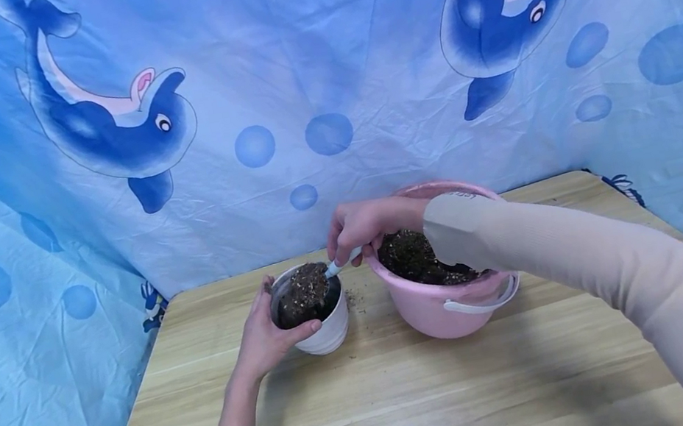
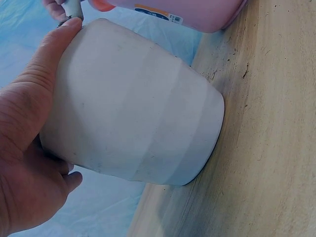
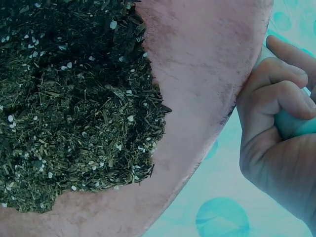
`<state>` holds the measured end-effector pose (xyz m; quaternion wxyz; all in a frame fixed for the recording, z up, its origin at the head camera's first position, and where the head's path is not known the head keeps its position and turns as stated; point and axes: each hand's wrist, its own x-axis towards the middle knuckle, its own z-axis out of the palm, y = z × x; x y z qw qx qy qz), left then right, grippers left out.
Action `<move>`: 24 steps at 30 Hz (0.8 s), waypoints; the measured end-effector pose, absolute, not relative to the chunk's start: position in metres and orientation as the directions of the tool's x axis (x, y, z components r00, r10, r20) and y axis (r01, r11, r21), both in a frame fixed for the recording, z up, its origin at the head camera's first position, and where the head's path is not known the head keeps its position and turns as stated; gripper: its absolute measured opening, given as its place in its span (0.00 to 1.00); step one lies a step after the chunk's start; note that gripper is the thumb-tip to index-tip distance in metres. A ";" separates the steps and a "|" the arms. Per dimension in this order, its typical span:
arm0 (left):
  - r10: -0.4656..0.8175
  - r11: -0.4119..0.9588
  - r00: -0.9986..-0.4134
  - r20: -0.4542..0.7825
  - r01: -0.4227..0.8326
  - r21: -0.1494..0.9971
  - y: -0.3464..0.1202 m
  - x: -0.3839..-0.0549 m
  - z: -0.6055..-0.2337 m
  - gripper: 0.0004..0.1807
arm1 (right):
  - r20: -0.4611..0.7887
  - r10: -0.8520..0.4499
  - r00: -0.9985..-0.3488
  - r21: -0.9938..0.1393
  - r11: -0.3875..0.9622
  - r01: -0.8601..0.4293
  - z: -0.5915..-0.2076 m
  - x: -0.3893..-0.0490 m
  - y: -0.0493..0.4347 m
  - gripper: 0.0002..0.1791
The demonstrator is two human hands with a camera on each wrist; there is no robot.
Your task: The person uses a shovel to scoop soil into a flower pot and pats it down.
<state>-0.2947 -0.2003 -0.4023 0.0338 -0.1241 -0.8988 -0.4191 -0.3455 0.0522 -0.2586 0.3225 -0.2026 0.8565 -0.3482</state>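
A white flower pot [image 1: 324, 336] stands on the wooden table, left of a pink bucket. My left hand [image 1: 267, 336] holds it from the left, thumb along the near rim and fingers round the far side. In the left wrist view the thumb lies up by the rim of the pot [image 2: 133, 103]. My right hand [image 1: 357, 229] grips the light blue handle of a small trowel [image 1: 333, 269], seen over the pot's mouth. Dark soil [image 1: 307, 289] covers its blade and overlaps the pot's opening. In the right wrist view my right hand [image 3: 281, 108] has curled fingers round the handle.
The pink bucket [image 1: 441, 313] holds dark potting soil [image 3: 84, 118] with white bits; its white handle [image 1: 484, 306] hangs at the front. Soil crumbs [image 1: 356, 304] lie on the table [image 1: 374, 416] between pot and bucket. A blue dolphin-print cloth [image 1: 317, 60] hangs behind.
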 end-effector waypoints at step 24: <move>0.209 0.630 -0.964 0.167 0.263 0.731 -0.201 -0.294 -0.401 0.63 | -0.370 -0.550 -0.748 -0.511 0.793 -0.330 -0.247 -0.338 0.032 0.12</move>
